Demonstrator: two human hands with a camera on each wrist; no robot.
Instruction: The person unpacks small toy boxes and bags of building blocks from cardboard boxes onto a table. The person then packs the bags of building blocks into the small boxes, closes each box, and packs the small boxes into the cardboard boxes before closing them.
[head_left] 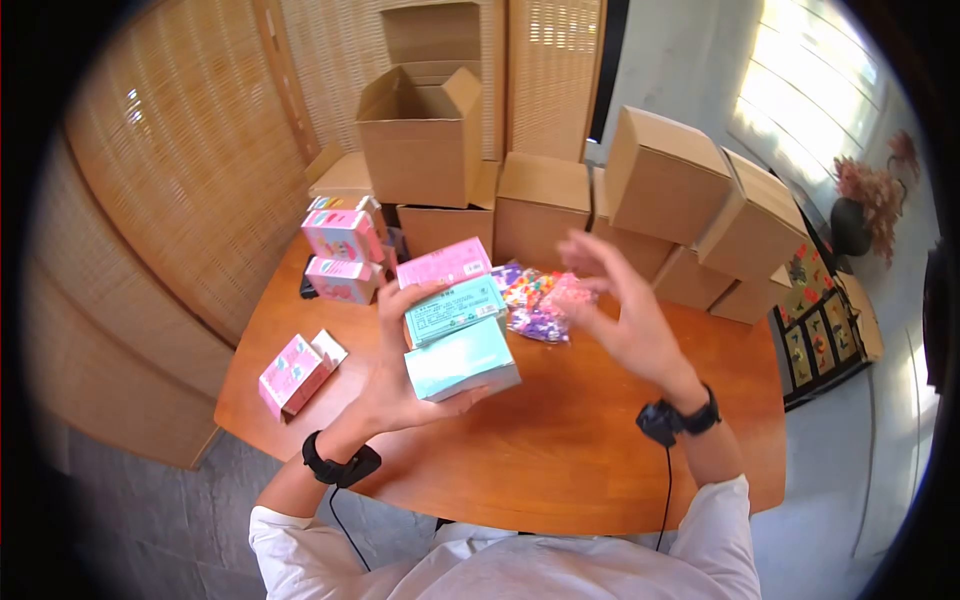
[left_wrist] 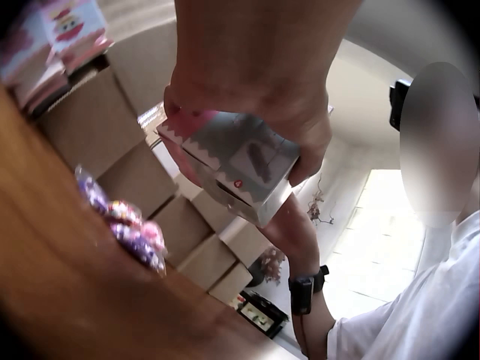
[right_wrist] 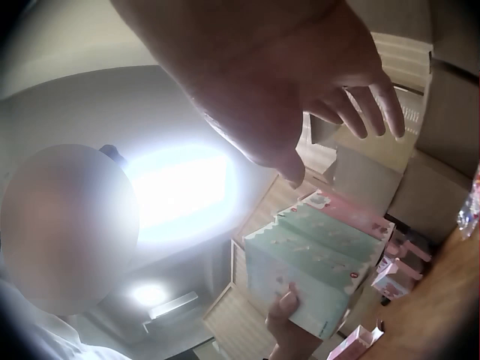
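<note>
My left hand (head_left: 385, 380) grips a stack of small boxes above the table, fingers behind and thumb along the near side. Nearest me is a mint box (head_left: 460, 360), then a green printed box (head_left: 455, 310), then a pink box (head_left: 445, 262). The right wrist view shows the thumb against the mint box (right_wrist: 292, 277). My right hand (head_left: 630, 320) is raised to the right of the stack, apart from it, with fingers extended and holding nothing. Behind and between the hands lie clear bags of colourful small pieces (head_left: 540, 300).
Pink boxes (head_left: 340, 235) are piled at the table's back left, and an opened pink box (head_left: 295, 375) lies at the left. Cardboard boxes (head_left: 545, 195) line the back, one standing open on top (head_left: 420, 140). A dark case (head_left: 825, 335) is beyond the right edge.
</note>
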